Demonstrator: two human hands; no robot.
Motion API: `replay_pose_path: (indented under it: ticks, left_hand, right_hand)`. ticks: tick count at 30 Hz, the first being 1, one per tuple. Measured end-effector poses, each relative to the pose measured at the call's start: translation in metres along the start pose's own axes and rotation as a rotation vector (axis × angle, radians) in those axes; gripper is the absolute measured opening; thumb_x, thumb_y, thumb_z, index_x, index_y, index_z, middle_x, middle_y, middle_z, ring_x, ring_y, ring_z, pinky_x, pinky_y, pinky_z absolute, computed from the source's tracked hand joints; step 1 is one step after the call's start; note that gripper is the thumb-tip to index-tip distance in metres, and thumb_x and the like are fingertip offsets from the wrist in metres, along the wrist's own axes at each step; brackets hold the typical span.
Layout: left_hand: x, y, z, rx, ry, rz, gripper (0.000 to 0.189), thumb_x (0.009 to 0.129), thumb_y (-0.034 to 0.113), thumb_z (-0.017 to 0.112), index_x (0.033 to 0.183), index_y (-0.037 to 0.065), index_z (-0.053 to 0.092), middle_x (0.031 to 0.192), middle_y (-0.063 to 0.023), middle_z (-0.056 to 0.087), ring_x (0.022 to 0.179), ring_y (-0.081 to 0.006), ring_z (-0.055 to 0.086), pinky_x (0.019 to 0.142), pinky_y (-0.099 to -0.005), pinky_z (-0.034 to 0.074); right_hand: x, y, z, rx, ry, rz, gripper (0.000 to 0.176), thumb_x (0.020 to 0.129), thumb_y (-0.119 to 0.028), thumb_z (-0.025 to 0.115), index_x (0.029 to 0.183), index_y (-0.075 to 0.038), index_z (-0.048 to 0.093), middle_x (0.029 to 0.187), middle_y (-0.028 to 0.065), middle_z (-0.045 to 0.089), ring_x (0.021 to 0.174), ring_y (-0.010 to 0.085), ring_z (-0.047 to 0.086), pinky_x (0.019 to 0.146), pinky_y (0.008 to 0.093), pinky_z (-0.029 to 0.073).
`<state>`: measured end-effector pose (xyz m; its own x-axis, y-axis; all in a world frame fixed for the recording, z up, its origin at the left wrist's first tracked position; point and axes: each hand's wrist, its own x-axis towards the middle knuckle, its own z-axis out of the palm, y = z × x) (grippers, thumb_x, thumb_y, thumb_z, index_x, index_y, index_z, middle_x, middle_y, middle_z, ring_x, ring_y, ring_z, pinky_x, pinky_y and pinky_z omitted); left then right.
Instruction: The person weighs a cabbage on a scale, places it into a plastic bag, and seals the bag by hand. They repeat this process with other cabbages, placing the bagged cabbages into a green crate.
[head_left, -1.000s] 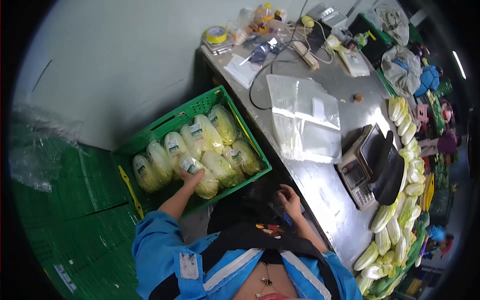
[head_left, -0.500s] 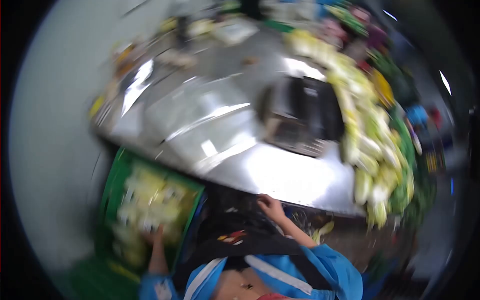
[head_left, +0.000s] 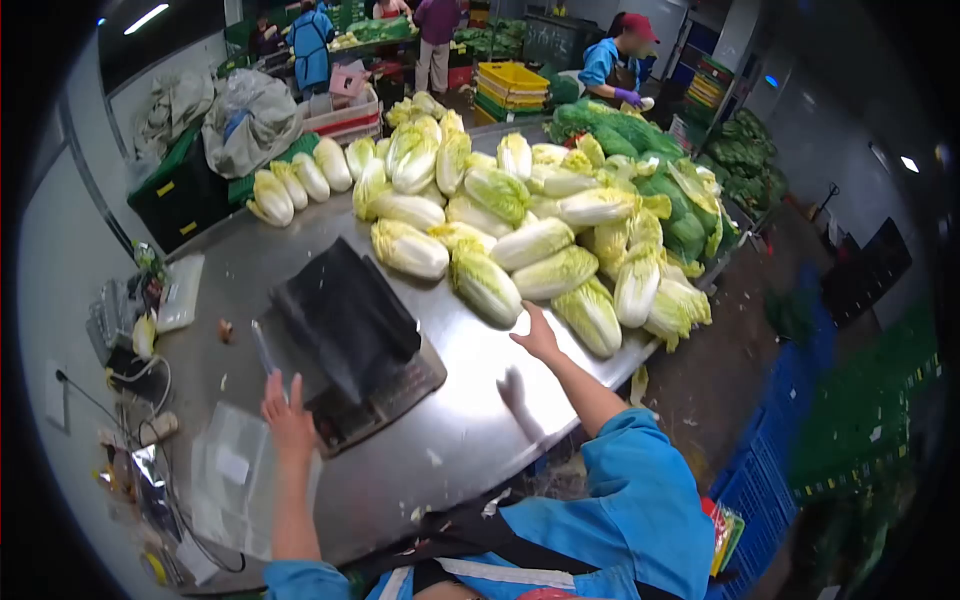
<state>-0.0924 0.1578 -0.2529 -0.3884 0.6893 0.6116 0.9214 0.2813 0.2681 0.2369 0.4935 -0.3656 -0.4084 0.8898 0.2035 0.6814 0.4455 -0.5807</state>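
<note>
My right hand [head_left: 537,336] reaches over the steel table [head_left: 450,400], thumb and fingers apart, fingertips right at the white base of a napa cabbage [head_left: 484,286]. This cabbage lies at the front of a broad pile, with another napa cabbage [head_left: 588,316] just to its right. My left hand [head_left: 288,412] is open, fingers spread, at the left side of a weighing scale [head_left: 400,385] covered by a black sheet [head_left: 345,315]. Under the left wrist and forearm lie clear plastic bags [head_left: 225,480].
Green net sacks [head_left: 610,130] lie behind the pile. Cables, a white tray [head_left: 182,292] and small items line the left wall. Dark crates [head_left: 175,195] stand at the back left. A co-worker in a red cap [head_left: 610,65] works at the back right; blue crates [head_left: 750,480] stand right.
The view has swung up from the green crate to the table. My left hand has left the crate for the scale's side; my right hand has moved from the table edge to the cabbages.
</note>
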Motion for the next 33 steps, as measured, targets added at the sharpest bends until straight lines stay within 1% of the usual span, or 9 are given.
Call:
replay_pose_path:
  ticks: [3, 5, 7, 11, 17, 21, 24, 28, 33]
  left_hand:
    - [0.091, -0.017, 0.047, 0.523, 0.070, 0.245, 0.037, 0.061, 0.002, 0.062, 0.097, 0.009, 0.061, 0.092, -0.0105, 0.062, 0.096, -0.0257, 0.056, 0.099, -0.0454, 0.028]
    - [0.098, -0.047, 0.087, 0.175, -0.560, 0.431, 0.022, 0.064, 0.006, 0.058, 0.084, 0.014, 0.063, 0.084, -0.0033, 0.062, 0.089, -0.0195, 0.056, 0.093, -0.0455, 0.031]
    - [0.096, -0.017, 0.106, -0.109, -0.372, 0.424, 0.013, 0.061, 0.007, 0.061, 0.072, 0.013, 0.061, 0.075, 0.0001, 0.061, 0.078, -0.0185, 0.056, 0.082, -0.0380, 0.037]
    - [0.092, 0.022, 0.099, -0.149, -0.567, 0.274, 0.029, 0.054, 0.003, 0.069, 0.080, 0.012, 0.062, 0.080, 0.0000, 0.061, 0.083, -0.0179, 0.056, 0.083, -0.0367, 0.037]
    - [0.078, -0.024, 0.086, -0.054, -0.435, 0.058, 0.027, 0.057, -0.003, 0.062, 0.080, 0.010, 0.062, 0.082, -0.0020, 0.061, 0.083, -0.0203, 0.056, 0.082, -0.0373, 0.037]
    - [0.059, -0.022, 0.074, -0.129, -0.289, 0.143, 0.023, 0.060, -0.002, 0.060, 0.078, 0.012, 0.063, 0.080, 0.0002, 0.062, 0.079, -0.0190, 0.057, 0.077, -0.0356, 0.038]
    - [0.052, 0.008, 0.086, -0.176, -0.234, 0.214, 0.021, 0.059, 0.001, 0.058, 0.077, 0.011, 0.063, 0.078, -0.0004, 0.063, 0.076, -0.0186, 0.057, 0.071, -0.0356, 0.041]
    - [0.044, 0.041, 0.106, -0.199, -0.157, 0.200, 0.011, 0.056, 0.010, 0.064, 0.067, 0.011, 0.061, 0.060, -0.0022, 0.053, 0.060, -0.0201, 0.051, 0.056, -0.0337, 0.038]
    - [0.042, 0.056, 0.092, -0.247, -0.071, 0.116, 0.014, 0.062, 0.016, 0.071, 0.068, 0.012, 0.058, 0.066, -0.0003, 0.054, 0.065, -0.0197, 0.053, 0.060, -0.0323, 0.038]
  right_hand:
    - [0.093, 0.035, -0.052, -0.509, -0.148, -0.248, 0.072, 0.060, -0.021, 0.074, 0.123, -0.011, 0.042, 0.127, 0.0112, 0.041, 0.114, 0.0273, 0.042, 0.091, 0.0407, 0.037]
    - [0.114, 0.058, -0.049, -0.607, -0.202, -0.340, 0.067, 0.062, -0.019, 0.070, 0.123, -0.014, 0.042, 0.123, 0.0096, 0.043, 0.115, 0.0257, 0.040, 0.091, 0.0429, 0.035]
    - [0.131, 0.085, -0.026, -0.916, -0.071, -0.669, 0.062, 0.068, -0.018, 0.062, 0.126, -0.016, 0.041, 0.121, 0.0115, 0.042, 0.115, 0.0289, 0.038, 0.093, 0.0463, 0.033]
    - [0.151, 0.104, -0.007, -0.879, -0.041, -0.701, 0.070, 0.064, -0.019, 0.061, 0.130, -0.019, 0.038, 0.120, 0.0124, 0.039, 0.115, 0.0291, 0.033, 0.095, 0.0457, 0.028]
    - [0.145, 0.085, -0.054, -0.519, -0.151, -0.645, 0.081, 0.047, -0.022, 0.075, 0.122, -0.015, 0.045, 0.115, 0.0132, 0.045, 0.107, 0.0323, 0.041, 0.093, 0.0444, 0.033]
    - [0.129, -0.023, -0.103, -0.012, 0.241, -0.529, 0.083, 0.044, -0.018, 0.078, 0.120, -0.010, 0.048, 0.111, 0.0155, 0.050, 0.100, 0.0345, 0.047, 0.089, 0.0443, 0.038]
    - [0.116, -0.151, -0.109, 0.072, 0.131, -0.813, 0.080, 0.044, -0.016, 0.077, 0.119, -0.008, 0.050, 0.109, 0.0174, 0.050, 0.098, 0.0349, 0.049, 0.086, 0.0435, 0.040]
    - [0.091, -0.283, -0.018, -0.014, -0.178, -1.066, 0.079, 0.049, -0.020, 0.076, 0.121, -0.008, 0.045, 0.108, 0.0145, 0.049, 0.099, 0.0313, 0.047, 0.085, 0.0428, 0.039]
    - [0.063, -0.307, 0.138, -0.263, -0.432, -1.195, 0.079, 0.053, -0.030, 0.077, 0.121, -0.009, 0.044, 0.114, 0.0135, 0.047, 0.106, 0.0314, 0.043, 0.090, 0.0498, 0.033]
